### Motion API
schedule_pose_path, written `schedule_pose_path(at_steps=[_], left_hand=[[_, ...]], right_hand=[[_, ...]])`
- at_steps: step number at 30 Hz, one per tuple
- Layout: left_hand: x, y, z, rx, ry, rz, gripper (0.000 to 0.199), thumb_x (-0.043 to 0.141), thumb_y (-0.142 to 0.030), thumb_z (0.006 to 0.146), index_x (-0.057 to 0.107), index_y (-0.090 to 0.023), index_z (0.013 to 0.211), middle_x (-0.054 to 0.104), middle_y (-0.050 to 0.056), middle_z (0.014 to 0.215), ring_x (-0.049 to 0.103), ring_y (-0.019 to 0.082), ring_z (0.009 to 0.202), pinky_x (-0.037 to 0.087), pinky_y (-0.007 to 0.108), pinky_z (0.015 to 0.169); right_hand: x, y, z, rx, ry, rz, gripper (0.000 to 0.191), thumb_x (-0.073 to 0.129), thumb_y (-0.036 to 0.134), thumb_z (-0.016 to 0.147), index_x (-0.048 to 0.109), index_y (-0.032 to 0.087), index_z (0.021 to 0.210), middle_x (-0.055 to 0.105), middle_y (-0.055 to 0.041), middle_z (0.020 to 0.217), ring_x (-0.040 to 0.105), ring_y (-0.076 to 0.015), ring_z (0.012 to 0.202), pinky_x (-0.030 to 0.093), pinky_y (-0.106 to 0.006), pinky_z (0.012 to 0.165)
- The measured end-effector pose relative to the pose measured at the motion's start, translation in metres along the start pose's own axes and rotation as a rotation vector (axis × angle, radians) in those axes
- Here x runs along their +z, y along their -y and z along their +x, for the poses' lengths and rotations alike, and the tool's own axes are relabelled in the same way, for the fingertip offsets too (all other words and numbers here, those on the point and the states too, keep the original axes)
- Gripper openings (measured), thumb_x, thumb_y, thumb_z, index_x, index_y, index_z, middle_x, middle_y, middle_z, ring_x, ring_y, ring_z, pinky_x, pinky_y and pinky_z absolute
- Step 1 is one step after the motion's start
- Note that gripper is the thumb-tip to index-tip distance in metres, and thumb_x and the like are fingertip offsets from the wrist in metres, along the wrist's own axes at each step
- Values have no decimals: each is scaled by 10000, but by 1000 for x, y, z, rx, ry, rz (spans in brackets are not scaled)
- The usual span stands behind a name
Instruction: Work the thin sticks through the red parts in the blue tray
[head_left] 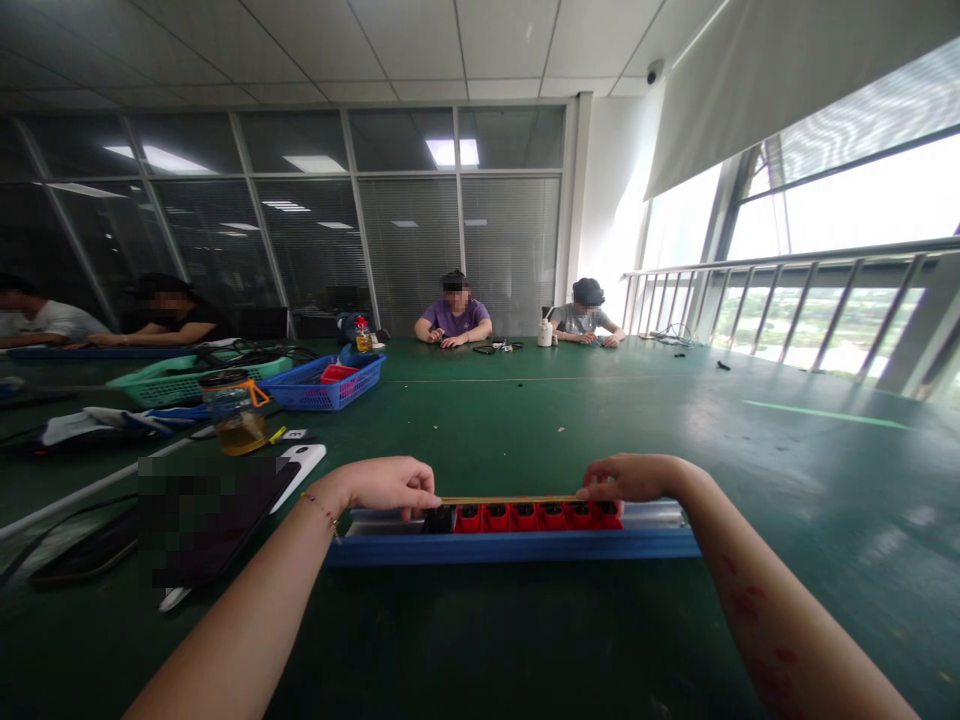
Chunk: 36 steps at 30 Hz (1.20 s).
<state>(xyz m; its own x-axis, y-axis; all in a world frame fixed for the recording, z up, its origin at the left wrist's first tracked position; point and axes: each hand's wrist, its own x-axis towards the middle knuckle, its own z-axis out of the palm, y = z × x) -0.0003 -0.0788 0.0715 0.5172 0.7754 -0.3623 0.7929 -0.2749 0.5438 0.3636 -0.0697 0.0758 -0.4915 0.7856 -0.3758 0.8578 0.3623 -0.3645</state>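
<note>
A thin yellow strip [510,499] runs straight between my two hands. Its left end is pinched by my left hand [397,484], fingertips pressed together. My right hand [619,477] closes on the other end; some of its fingers are hidden. Just beneath lies a long blue trough [517,547] with a silvery inside, set across the table in front of me. A row of several red holders [525,517] with dark tops sits in it, and a black block [439,520] is at the row's left end. Whether the strip touches the holders, I cannot tell.
On the left of the green table [480,430] are a dark tablet-like slab [232,525], a jar of amber liquid [238,412], a green basket [165,378] with cables and a blue basket [326,385]. Several people sit at the far and left sides.
</note>
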Motion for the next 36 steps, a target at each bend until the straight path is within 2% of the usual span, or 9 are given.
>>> schedule_pose_path(at_steps=[11, 16, 21, 24, 30, 36], left_hand=[[-7, 6, -3, 12, -80, 164, 385, 463, -531, 713, 638, -202, 809, 641, 0, 753, 554, 137, 666, 375, 206, 550], [-8, -3, -6, 13, -158, 203, 338, 492, -485, 682, 643, -201, 788, 638, -5, 772, 543, 138, 677, 373, 202, 568], [-7, -17, -12, 24, -251, 235, 307, 488, -466, 690, 632, -208, 771, 618, -5, 698, 535, 141, 640, 360, 206, 537], [-6, -26, -16, 46, -342, 268, 299, 463, -452, 723, 632, -220, 806, 625, 0, 735, 543, 143, 661, 366, 212, 569], [-11, -37, -27, 82, -604, 401, 287, 441, -427, 755, 643, -230, 805, 619, 23, 870, 540, 171, 777, 372, 243, 681], [-24, -27, -36, 17, -821, 470, 245, 468, -406, 740, 627, -233, 811, 606, 1, 878, 527, 153, 727, 361, 241, 631]], right_hand=[[1, -7, 4, -67, -5, -19, 589, 424, 662, 700, 594, 210, 1036, 655, -56, 842, 585, -209, 771, 416, -279, 662], [2, -10, 6, -63, -26, -26, 561, 466, 642, 680, 598, 224, 1030, 650, -52, 868, 585, -208, 772, 413, -274, 649], [1, -9, 5, -67, -46, -67, 567, 527, 635, 627, 604, 232, 1018, 635, -44, 923, 579, -209, 786, 416, -259, 622], [1, -8, 5, -79, -59, -90, 546, 550, 617, 617, 608, 223, 991, 634, -43, 921, 576, -210, 803, 416, -249, 617], [1, -11, 5, -74, -99, -107, 476, 573, 582, 611, 597, 208, 905, 631, -43, 894, 576, -205, 774, 413, -248, 583], [1, -13, 3, -54, -125, -108, 446, 590, 570, 591, 570, 202, 842, 619, -41, 881, 569, -211, 778, 409, -252, 568]])
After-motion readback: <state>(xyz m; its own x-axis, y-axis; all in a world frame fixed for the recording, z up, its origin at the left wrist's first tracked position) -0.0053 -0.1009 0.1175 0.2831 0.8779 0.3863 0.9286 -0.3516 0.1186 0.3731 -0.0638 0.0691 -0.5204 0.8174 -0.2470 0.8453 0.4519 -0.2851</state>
